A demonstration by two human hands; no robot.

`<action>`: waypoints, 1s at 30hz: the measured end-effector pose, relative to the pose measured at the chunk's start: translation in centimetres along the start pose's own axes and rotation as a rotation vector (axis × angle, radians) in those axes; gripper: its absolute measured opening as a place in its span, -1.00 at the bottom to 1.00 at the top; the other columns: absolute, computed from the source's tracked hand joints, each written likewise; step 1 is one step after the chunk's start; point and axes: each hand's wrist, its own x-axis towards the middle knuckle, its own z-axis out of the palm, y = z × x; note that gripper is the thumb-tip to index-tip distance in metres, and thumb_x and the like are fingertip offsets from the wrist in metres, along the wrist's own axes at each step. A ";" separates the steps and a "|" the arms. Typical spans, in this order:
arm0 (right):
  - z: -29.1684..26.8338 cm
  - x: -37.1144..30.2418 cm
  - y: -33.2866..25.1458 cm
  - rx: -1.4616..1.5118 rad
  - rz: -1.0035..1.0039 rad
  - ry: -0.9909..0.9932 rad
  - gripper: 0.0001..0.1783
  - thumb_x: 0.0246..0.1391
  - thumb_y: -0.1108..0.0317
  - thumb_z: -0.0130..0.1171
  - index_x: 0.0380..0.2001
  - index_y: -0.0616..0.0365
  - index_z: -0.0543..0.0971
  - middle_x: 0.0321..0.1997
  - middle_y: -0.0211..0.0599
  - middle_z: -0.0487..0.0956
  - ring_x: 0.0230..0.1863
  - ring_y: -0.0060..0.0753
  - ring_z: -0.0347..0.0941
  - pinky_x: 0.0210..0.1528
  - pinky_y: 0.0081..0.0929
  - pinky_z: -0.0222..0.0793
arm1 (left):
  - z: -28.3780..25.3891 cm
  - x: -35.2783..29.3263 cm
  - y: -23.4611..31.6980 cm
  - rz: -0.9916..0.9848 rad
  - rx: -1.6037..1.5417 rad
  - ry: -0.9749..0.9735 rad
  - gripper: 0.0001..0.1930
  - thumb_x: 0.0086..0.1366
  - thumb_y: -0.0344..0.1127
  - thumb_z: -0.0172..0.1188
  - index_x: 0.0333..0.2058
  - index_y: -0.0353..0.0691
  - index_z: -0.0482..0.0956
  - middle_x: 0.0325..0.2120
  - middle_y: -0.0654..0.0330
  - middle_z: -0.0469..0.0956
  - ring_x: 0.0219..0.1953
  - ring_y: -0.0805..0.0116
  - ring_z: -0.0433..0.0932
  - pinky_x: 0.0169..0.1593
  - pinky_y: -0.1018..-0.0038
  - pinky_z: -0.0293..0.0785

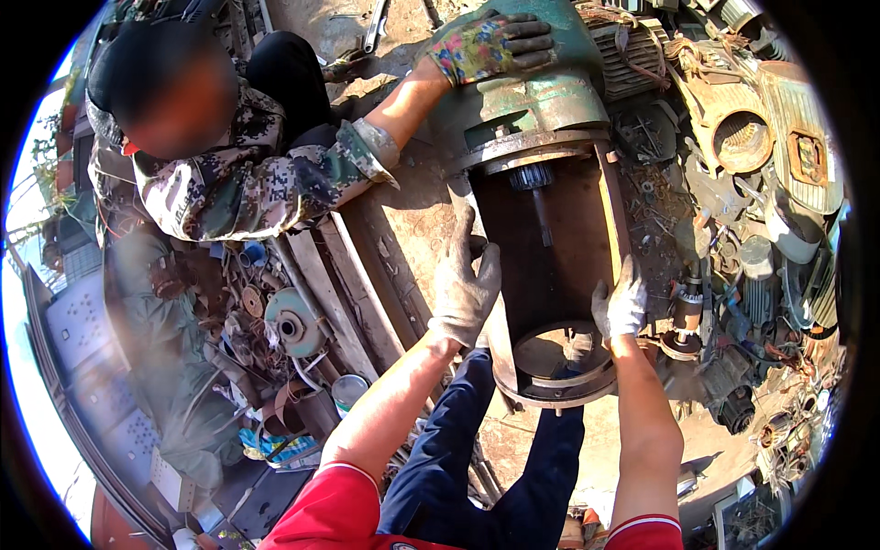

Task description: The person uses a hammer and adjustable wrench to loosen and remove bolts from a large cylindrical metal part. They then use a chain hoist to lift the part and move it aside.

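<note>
A heavy metal frame (501, 353) with a dark hollow middle and a round flange stands in front of me, joined at its far end to a green metal casing (550, 101). Inside it a thin shaft (544, 220) sticks out of a toothed gear (532, 176). My left hand (466, 291), in a dirty pale work glove, grips the frame's left edge with its index finger stretched forward. On the right edge, my gloved right hand (623, 304) holds the frame, thumb on the inner side. Both palms are hidden.
A co-worker in a camouflage jacket (266, 197) crouches at the far left, one flowered glove (490, 48) resting on the casing. Motor housings (738, 137) and loose parts crowd the right. Metal beams (339, 293) and a grey-green disc (295, 323) lie left.
</note>
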 end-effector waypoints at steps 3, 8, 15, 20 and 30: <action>-1.3 0.5 -1.0 0.020 0.043 -0.032 -0.14 0.07 0.31 0.28 0.39 0.31 0.18 0.40 0.27 0.30 0.33 0.30 0.32 0.38 0.02 0.27 | -0.3 8.1 1.9 0.119 -0.027 0.120 -0.34 0.34 -0.36 0.25 0.37 -0.39 0.27 -0.16 -0.04 0.62 -0.17 0.18 0.62 -0.04 0.31 0.55; -1.3 1.1 -0.5 0.034 -0.054 -0.013 -0.13 0.02 0.33 0.32 0.36 0.32 0.19 0.39 0.27 0.31 0.31 0.31 0.33 0.37 0.01 0.29 | -2.9 20.0 5.8 -0.058 -0.195 0.056 -0.32 0.39 -0.25 0.19 0.39 -0.38 0.21 0.02 -0.18 0.59 -0.02 0.15 0.62 0.08 0.33 0.52; -1.9 1.4 -0.9 0.036 -0.066 0.057 -0.16 0.01 0.33 0.32 0.35 0.24 0.22 0.27 0.24 0.38 0.28 0.30 0.34 0.37 0.16 0.24 | -3.9 29.2 6.0 -0.260 -0.170 0.015 -0.25 0.32 -0.17 0.17 0.42 -0.31 0.18 -0.06 -0.20 0.63 0.00 0.08 0.63 0.09 0.31 0.50; -2.3 0.5 -1.2 0.009 -0.082 0.065 -0.14 0.05 0.30 0.32 0.38 0.25 0.20 0.32 0.24 0.37 0.27 0.30 0.36 0.34 0.11 0.29 | -3.7 31.5 -0.4 -0.123 -0.137 0.018 -0.17 0.29 -0.11 0.25 0.39 -0.45 0.15 0.04 -0.20 0.59 0.05 0.07 0.61 0.12 0.35 0.49; -1.6 -0.7 -0.8 0.020 -0.065 0.063 -0.16 0.02 0.28 0.34 0.33 0.30 0.24 0.27 0.22 0.39 0.32 0.27 0.32 0.41 0.11 0.23 | -1.5 23.8 3.5 -0.116 -0.384 0.048 -0.30 0.43 -0.16 0.21 0.36 -0.43 0.15 0.08 -0.08 0.56 -0.02 0.20 0.61 0.00 0.45 0.55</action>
